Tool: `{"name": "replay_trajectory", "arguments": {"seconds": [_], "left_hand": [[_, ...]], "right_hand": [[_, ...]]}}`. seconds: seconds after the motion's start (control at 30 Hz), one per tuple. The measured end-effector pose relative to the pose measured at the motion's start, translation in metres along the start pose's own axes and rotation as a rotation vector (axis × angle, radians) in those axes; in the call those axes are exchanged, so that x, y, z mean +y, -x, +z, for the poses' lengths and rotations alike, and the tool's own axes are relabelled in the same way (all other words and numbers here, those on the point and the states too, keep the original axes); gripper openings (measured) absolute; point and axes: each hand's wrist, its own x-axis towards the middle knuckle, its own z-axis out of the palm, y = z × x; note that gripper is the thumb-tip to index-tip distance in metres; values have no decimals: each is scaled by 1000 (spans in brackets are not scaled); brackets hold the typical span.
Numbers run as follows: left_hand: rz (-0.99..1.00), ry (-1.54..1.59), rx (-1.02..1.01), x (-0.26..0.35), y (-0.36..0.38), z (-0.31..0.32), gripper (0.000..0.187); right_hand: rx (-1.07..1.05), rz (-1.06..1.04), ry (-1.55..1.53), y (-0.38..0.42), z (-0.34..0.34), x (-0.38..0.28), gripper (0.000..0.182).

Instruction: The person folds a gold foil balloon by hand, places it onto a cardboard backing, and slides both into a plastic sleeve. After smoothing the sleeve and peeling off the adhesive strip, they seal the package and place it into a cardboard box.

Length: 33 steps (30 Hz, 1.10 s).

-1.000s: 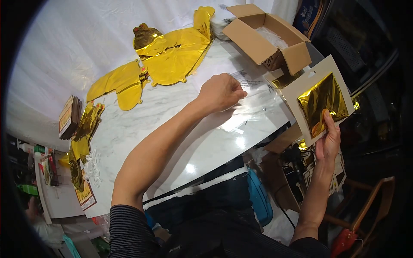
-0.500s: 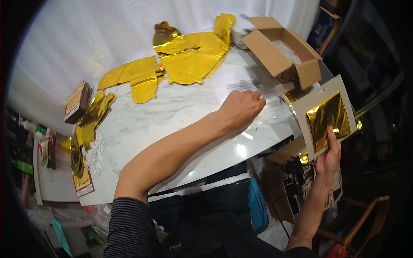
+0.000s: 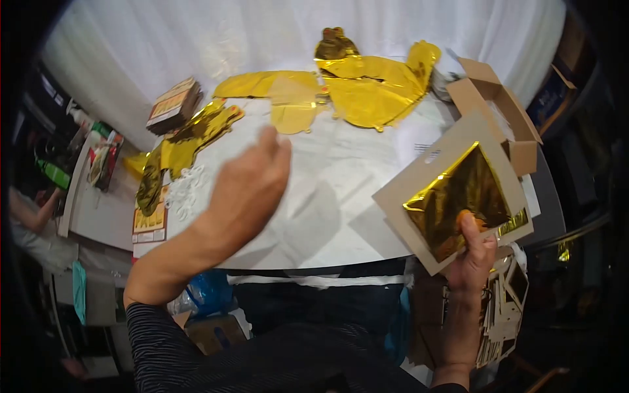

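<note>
My right hand (image 3: 473, 259) grips a beige card frame (image 3: 426, 187) with shiny gold foil (image 3: 452, 203) showing in its window, the thumb pressed on the foil. A strip of gold also shows at the card's lower right corner. Smeared by motion, my left hand (image 3: 252, 180) is raised over the table with its fingers pinched together. A see-through plastic film (image 3: 293, 108) extends from its fingertips, overlapping a flat gold foil balloon (image 3: 246, 84) in this view. A larger gold foil balloon (image 3: 373, 98) lies at the back of the table.
An open cardboard box (image 3: 488, 88) stands at back right. At the left are a stack of printed cards (image 3: 173, 105), more gold foil (image 3: 190, 144), a white string heap (image 3: 185, 190) and a printed card (image 3: 149, 223). Card frames (image 3: 504, 308) fill the lower right.
My left hand has moved left from the table's right side, now with clear film at its fingertips. The card frame in my right hand has come inward and turned. The view has shifted.
</note>
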Motion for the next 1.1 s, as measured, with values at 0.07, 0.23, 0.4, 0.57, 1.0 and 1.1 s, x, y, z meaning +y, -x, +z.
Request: {"name": "replay_trajectory", "arguments": {"seconds": [0.07,0.23,0.4,0.57,1.0,1.1], "left_hand": [[-60,97,-269,9,28,20,7],[-232,395,-445,6,61,66,25],[-324,588,-261,-2,68,96,38],[-436,822,-264,-12,54,90,38],[-408,816,-133,-8,35,100,43],[-445,777,-174,-16,28,104,39]], "right_hand": [[-55,49,44,4,25,10,26],[-138,67,104,15,62,35,24],[-143,95,183,25,78,48,25],[-182,139,279,27,93,56,26],[-219,173,478,19,124,75,21],[-258,237,461,16,129,80,25]]}}
